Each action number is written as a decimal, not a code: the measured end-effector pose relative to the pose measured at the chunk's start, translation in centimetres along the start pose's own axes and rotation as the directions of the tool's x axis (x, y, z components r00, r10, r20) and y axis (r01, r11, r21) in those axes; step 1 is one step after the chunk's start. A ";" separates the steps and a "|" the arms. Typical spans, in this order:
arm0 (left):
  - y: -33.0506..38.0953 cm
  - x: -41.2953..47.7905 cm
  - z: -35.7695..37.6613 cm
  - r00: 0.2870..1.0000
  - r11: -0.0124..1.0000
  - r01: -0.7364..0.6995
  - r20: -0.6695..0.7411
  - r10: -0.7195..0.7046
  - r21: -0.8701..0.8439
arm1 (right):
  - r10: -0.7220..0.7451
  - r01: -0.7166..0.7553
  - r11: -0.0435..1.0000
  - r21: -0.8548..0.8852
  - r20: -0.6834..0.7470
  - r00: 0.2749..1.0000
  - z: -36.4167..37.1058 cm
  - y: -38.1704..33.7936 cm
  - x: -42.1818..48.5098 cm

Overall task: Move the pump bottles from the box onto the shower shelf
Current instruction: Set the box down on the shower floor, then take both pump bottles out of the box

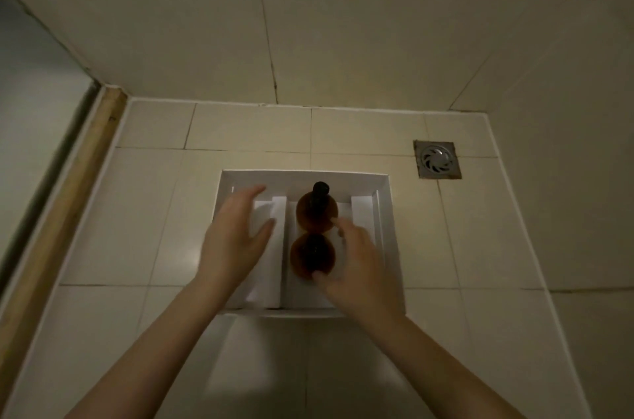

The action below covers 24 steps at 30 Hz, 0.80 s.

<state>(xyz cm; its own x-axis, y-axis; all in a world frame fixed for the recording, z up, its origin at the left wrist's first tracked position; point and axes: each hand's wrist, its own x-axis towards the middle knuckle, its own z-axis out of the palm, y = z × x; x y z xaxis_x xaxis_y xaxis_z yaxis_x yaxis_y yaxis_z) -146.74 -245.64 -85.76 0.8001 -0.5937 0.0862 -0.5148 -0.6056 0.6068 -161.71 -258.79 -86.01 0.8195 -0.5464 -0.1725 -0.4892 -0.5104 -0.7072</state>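
Note:
A white open box (302, 178) stands on the tiled shower floor. Two amber pump bottles with dark pumps stand upright in its middle compartment, one behind the other: the far bottle (314, 212) and the near bottle (310, 255). My left hand (236, 236) hovers open over the left white insert of the box, holding nothing. My right hand (353, 257) curls around the right side of the near bottle, thumb at its front and fingers near the far bottle; whether it grips is unclear. No shower shelf is in view.
A square metal floor drain (437, 159) lies to the right behind the box. Tiled walls rise behind and to the right. A wooden door threshold (68, 195) runs along the left. The box's front flap (260, 360) lies flat on the floor between my forearms.

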 end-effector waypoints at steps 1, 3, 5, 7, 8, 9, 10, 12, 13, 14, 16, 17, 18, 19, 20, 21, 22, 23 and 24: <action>0.9 0.8 0.8 0.996 0.996 0.026 0.091 -0.019 -0.085 | 0.046 -0.048 0.998 0.050 0.052 0.998 0.8 -0.2 0.1; 2.4 2.4 2.6 0.965 0.976 0.123 0.253 -0.075 -0.180 | 0.091 -0.097 0.994 0.052 0.099 0.991 2.0 -0.4 0.3; 3.2 3.8 4.1 0.916 0.952 0.223 0.380 -0.131 -0.211 | 0.090 -0.091 0.996 0.005 0.091 0.992 2.7 -0.2 0.4; 3.6 4.7 5.3 0.892 0.936 0.273 0.424 -0.159 -0.222 | 0.091 -0.089 0.996 -0.027 0.073 0.993 3.1 0.1 0.6; 3.7 5.0 5.7 0.891 0.936 0.279 0.422 -0.169 -0.214 | 0.090 -0.088 0.996 -0.026 0.063 0.994 3.1 0.2 0.6; 3.7 5.3 5.9 0.892 0.939 0.278 0.416 -0.176 -0.200 | 0.086 -0.086 0.996 -0.016 0.057 0.995 3.2 0.2 0.7; 3.9 5.6 6.1 0.897 0.946 0.267 0.407 -0.175 -0.182 | 0.078 -0.078 0.997 0.000 0.055 0.995 3.3 0.3 0.7; 4.0 5.9 6.3 0.913 0.967 0.221 0.376 -0.161 -0.124 | 0.047 -0.049 0.998 0.033 0.058 0.997 3.2 0.5 0.7; 4.1 6.0 6.2 0.919 0.975 0.203 0.361 -0.159 -0.088 | 0.036 -0.039 0.998 0.041 0.069 0.997 3.1 0.5 0.7; 4.1 6.1 6.1 0.922 0.980 0.190 0.353 -0.158 -0.059 | 0.029 -0.032 0.999 0.042 0.086 0.996 3.0 0.7 0.8; 3.9 6.1 6.0 0.925 0.985 0.170 0.349 -0.149 -0.030 | 0.017 -0.021 0.999 0.034 0.112 0.994 2.6 1.1 0.8; 3.7 6.0 6.0 0.923 0.986 0.168 0.353 -0.150 -0.020 | 0.015 -0.018 1.000 0.024 0.116 0.993 2.4 1.3 0.7; 3.6 5.9 5.9 0.920 0.984 0.177 0.357 -0.162 -0.010 | 0.017 -0.018 1.000 0.011 0.117 0.993 2.2 1.7 0.7; 3.3 5.7 5.7 0.917 0.982 0.188 0.359 -0.175 0.000 | 0.018 -0.018 1.000 -0.001 0.121 0.992 1.9 2.2 0.6; 3.1 5.6 5.5 0.914 0.981 0.192 0.363 -0.182 0.008 | 0.012 -0.011 1.000 -0.006 0.131 0.991 1.6 2.6 0.6; 2.8 5.5 5.3 0.911 0.982 0.187 0.371 -0.179 0.015 | -0.002 0.003 1.000 -0.007 0.147 0.989 1.2 3.1 0.6; 2.5 5.4 5.1 0.909 0.984 0.177 0.379 -0.171 0.018 | -0.020 0.021 1.000 -0.006 0.167 0.986 0.9 3.5 0.7; 2.3 5.2 4.8 0.908 0.986 0.166 0.387 -0.159 0.016 | -0.037 0.039 0.999 -0.008 0.185 0.982 0.6 3.8 0.8; 2.1 5.0 4.6 0.907 0.988 0.156 0.395 -0.145 0.005 | -0.047 0.050 0.999 -0.012 0.197 0.979 0.4 3.9 0.8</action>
<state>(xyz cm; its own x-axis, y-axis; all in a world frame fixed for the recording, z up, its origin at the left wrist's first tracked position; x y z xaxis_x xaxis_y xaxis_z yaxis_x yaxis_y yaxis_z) -145.22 -252.30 -87.69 0.6789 -0.6598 -0.3220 -0.3854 -0.6936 0.6086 -162.82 -260.99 -89.23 0.8844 -0.3801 -0.2709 -0.4508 -0.5453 -0.7066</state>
